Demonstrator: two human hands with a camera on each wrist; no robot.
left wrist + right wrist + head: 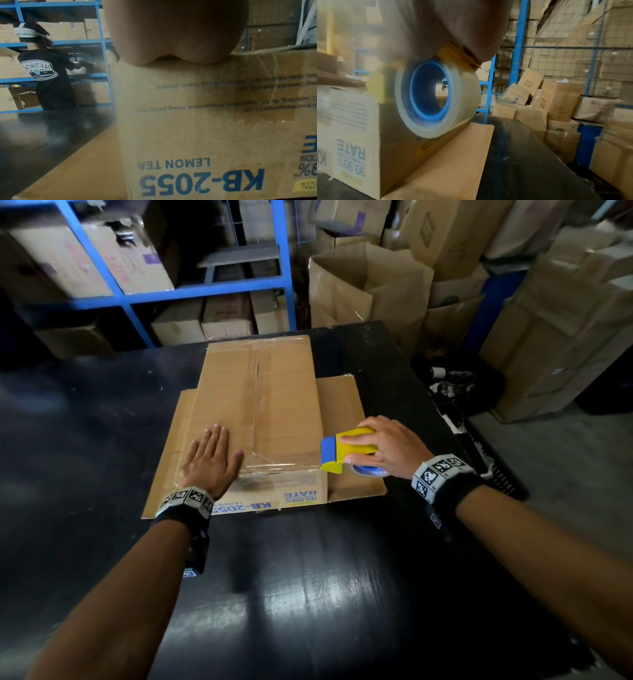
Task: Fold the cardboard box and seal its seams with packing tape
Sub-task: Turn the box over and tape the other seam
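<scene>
A brown cardboard box printed "KB-2055 LEMON TEA" stands on the black table, its lower flaps spread flat around it. My left hand lies flat, fingers straight, on the box's top near the front left. My right hand grips a yellow and blue tape dispenser at the box's front right top edge. A strip of clear tape runs across the top from my left thumb to the dispenser. The clear tape roll with its blue core hangs beside the box's right side.
Blue metal shelving with cartons stands behind the table. Stacked and open cardboard boxes crowd the back and right. A black crate sits off the table's right edge. Another person works at shelves in the left wrist view.
</scene>
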